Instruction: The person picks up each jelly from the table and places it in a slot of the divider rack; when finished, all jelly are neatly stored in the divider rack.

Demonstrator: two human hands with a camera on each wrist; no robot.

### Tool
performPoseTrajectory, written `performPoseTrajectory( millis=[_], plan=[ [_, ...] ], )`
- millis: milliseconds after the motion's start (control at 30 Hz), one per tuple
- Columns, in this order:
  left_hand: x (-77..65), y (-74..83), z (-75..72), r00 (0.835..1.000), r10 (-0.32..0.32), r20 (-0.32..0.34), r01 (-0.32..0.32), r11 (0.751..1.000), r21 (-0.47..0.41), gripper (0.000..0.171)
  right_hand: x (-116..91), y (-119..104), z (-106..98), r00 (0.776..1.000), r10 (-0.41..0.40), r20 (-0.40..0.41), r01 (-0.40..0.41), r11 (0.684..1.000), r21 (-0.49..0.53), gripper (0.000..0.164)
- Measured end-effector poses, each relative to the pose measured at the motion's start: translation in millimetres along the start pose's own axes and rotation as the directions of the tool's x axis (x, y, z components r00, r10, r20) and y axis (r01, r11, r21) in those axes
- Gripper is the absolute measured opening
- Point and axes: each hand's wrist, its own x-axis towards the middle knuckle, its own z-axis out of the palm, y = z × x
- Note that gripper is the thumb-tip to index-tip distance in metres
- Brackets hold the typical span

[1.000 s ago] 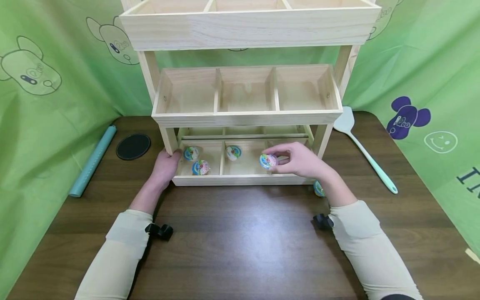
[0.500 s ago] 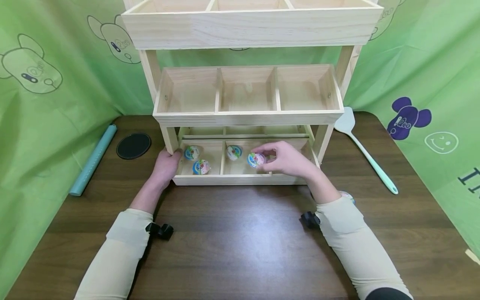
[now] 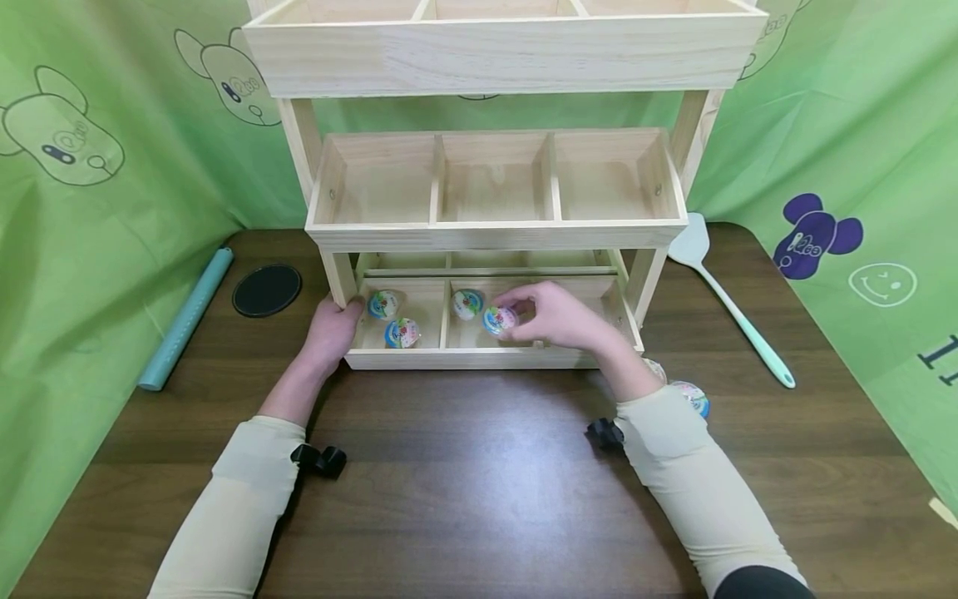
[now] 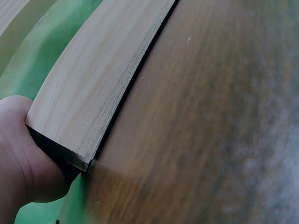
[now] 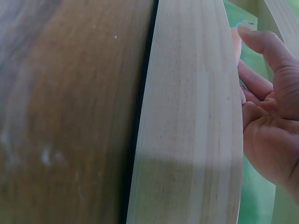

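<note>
My right hand (image 3: 552, 318) pinches a small round jelly cup (image 3: 497, 321) between thumb and fingers, inside the middle compartment of the wooden rack's bottom tray (image 3: 479, 359). Its lid is printed pink and blue. Just behind and left of it sits another jelly cup (image 3: 467, 304) in that same compartment. The left compartment holds two more, a rear cup (image 3: 384, 304) and a front cup (image 3: 402, 334). At the tray's front left corner, my left hand (image 3: 332, 334) grips the wood. In the left wrist view, that hand (image 4: 28, 158) wraps round the end of the front board (image 4: 100, 79).
Two more cups lie on the table by my right forearm, one lid (image 3: 692, 398) partly covered by the sleeve. A turquoise spatula (image 3: 737, 308) lies right of the rack, a blue roller (image 3: 187, 320) and black disc (image 3: 266, 290) left. The middle tier (image 3: 494, 237) overhangs the bottom tray.
My right hand has carried its cup leftward, from the divider by the right compartment to beside the cup in the middle one. Cups on the table have come into sight behind the forearm. My left hand stays put.
</note>
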Motion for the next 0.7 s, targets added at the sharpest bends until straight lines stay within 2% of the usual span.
performPoseTrajectory(
  millis=[233, 700],
  plan=[
    [-1.3, 0.7, -0.1, 1.0, 0.001, 0.006, -0.001, 1.0, -0.004, 0.06, 5, -2, 4, 0.998, 0.065, 0.02, -0.066, 0.998, 0.02, 0.052],
    [1.2, -0.9, -0.9, 1.0, 0.007, 0.007, -0.007, 1.0, -0.004, 0.061, 15, -1, 12, 0.997, 0.069, 0.02, -0.069, 0.997, -0.034, 0.052]
  ],
)
